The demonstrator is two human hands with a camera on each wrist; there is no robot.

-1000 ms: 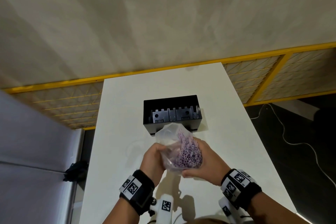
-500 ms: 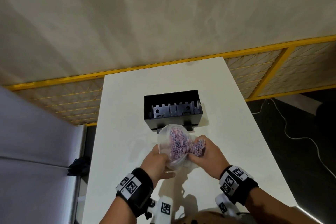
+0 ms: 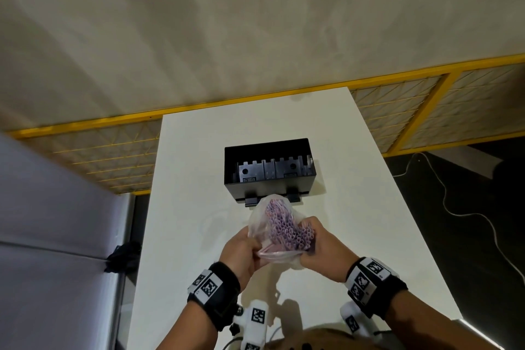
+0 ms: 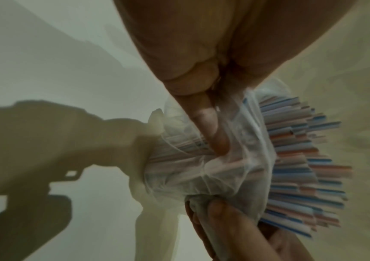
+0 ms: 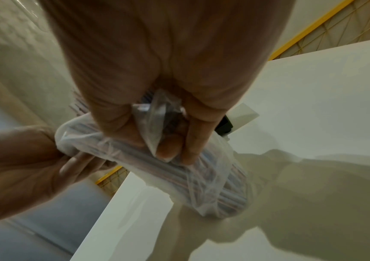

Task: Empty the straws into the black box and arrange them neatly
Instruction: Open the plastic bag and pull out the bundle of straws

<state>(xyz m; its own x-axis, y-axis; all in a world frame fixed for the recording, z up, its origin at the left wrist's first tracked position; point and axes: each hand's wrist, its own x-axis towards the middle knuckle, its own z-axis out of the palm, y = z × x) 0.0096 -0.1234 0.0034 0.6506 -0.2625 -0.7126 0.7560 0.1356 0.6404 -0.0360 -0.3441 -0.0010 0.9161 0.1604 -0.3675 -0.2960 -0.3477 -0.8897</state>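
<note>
A clear plastic bag (image 3: 260, 219) packed with striped straws (image 3: 287, 226) hangs above the white table (image 3: 193, 207), just in front of the open black box (image 3: 268, 169). My left hand (image 3: 241, 250) grips the bag's lower left side. My right hand (image 3: 319, 247) grips the bag and the straw bundle from the right. In the left wrist view the straws (image 4: 302, 164) fan out of the bag (image 4: 213, 169), their ends free. In the right wrist view my fingers (image 5: 170, 144) pinch the bag (image 5: 179, 167). The box has notched dividers inside and holds no straws.
A yellow-framed mesh fence (image 3: 426, 105) runs behind the table. A grey padded surface (image 3: 56, 221) lies left of the table. On the dark floor at the right trails a white cable (image 3: 454, 207). A dark bundle (image 3: 123, 257) lies near the table's left edge.
The bag's mouth has spread open and the straw ends now show more. Both hands have shifted their grip on the bag, staying in front of the box.
</note>
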